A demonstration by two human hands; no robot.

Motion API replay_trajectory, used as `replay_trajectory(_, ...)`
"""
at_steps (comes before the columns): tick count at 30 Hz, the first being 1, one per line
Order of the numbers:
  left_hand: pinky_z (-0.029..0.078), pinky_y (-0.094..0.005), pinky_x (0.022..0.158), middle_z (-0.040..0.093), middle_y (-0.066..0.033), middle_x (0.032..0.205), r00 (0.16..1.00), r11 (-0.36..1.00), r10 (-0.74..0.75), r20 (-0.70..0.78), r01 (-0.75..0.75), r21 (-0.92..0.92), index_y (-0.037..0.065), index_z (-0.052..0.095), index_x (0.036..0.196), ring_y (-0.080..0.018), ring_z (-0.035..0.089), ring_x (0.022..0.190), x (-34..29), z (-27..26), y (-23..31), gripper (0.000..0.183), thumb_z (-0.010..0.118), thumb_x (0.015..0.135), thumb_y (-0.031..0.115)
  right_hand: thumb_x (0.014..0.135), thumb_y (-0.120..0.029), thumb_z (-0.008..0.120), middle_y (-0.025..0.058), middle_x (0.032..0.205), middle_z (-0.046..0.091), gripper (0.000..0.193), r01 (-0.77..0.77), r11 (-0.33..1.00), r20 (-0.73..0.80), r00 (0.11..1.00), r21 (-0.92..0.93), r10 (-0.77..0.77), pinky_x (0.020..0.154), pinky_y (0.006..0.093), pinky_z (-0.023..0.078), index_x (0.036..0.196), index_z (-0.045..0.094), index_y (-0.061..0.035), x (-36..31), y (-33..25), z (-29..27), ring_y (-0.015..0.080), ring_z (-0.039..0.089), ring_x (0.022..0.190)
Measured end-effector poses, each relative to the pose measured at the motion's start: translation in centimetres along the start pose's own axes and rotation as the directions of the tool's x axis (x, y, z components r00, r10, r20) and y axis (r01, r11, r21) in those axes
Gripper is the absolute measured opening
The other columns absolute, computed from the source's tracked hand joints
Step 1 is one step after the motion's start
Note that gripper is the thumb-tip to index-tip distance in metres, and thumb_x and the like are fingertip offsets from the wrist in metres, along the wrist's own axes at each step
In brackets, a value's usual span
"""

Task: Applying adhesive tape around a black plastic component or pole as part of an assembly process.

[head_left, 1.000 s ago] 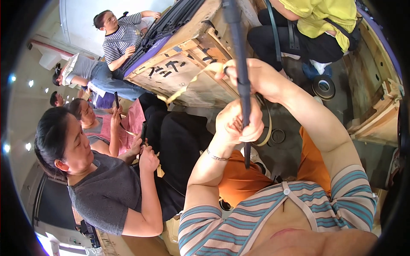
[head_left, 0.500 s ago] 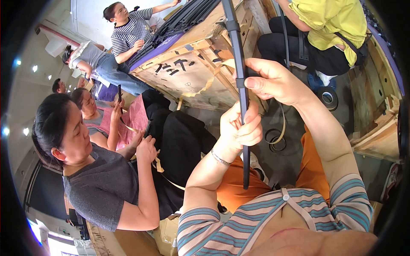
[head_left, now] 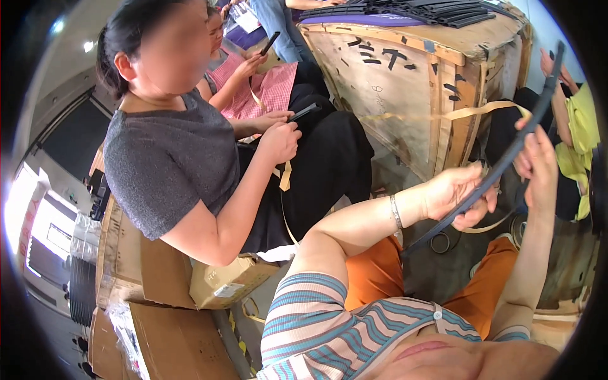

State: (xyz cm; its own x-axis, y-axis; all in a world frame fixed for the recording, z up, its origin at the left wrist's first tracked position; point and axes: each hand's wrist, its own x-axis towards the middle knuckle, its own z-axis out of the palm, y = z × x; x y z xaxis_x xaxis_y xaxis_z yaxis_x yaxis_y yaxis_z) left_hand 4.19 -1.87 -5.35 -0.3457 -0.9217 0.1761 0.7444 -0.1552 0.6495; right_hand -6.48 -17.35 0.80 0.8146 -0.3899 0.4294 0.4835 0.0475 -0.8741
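Observation:
A long, slim black strip [head_left: 549, 82] slants across in front of me, upper end to the right and lower end over my orange trouser leg. My left hand [head_left: 457, 195], with a bracelet at its wrist, is closed round its middle. Higher up, my right hand [head_left: 538, 166] grips the same strip, fingers curled behind it. A pale yellow tape [head_left: 497, 106] meets the strip just above my right fingers and trails away left in front of a wooden crate. Another stretch of pale tape hangs below my hands.
Black strips [head_left: 418, 9] lie heaped on the wooden crate [head_left: 392, 82] ahead. At my left sits a co-worker in a dark grey top [head_left: 171, 164], holding a short black piece. A person in yellow [head_left: 582, 120] is at the right. Cardboard boxes [head_left: 180, 342] stand lower left; a tape ring [head_left: 439, 243] lies on the floor.
The view has swung left, so my hands appear further right. The black strip has gone from nearly upright to slanted. Both hands still hold it.

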Motion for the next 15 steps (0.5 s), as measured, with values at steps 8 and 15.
replay_trajectory(8, 0.025, -0.0214, 0.034, 0.039, -0.0007, 0.047, 0.903, 0.923, 0.210, -0.374, -0.057, 0.380, 0.000, 0.052, 0.078, -0.0077, 0.034, 0.036, -0.5, 1.4, 0.1, 0.034, 0.053, 0.089, 0.031, 0.092, -0.023, 0.048, -0.0062, 0.068, 0.033, 0.036, 0.016, 1.000, -0.108, 0.994, 0.025, -0.013, 0.041, 0.0147, 0.021, 0.116, 0.045, 0.0032, 0.0, 0.5, -2.9, -0.0009, 0.029, 0.053)
replay_trajectory(15, 0.023, -0.0186, 0.033, 0.040, 0.0048, 0.045, 0.629, 0.714, 0.598, -0.496, -0.138, 0.686, 0.002, 0.058, 0.085, -0.0031, 0.033, 0.033, 0.6, 2.2, 2.2, 0.025, 0.054, 0.089, 0.027, 0.092, -0.025, 0.043, -0.0067, 0.063, 0.036, 0.028, -0.276, 0.937, 0.288, 0.899, -0.215, 0.331, 0.045, 0.0144, 0.022, 0.108, 0.052, -0.0036, -1.7, 1.1, -0.2, 0.0002, 0.029, 0.053)
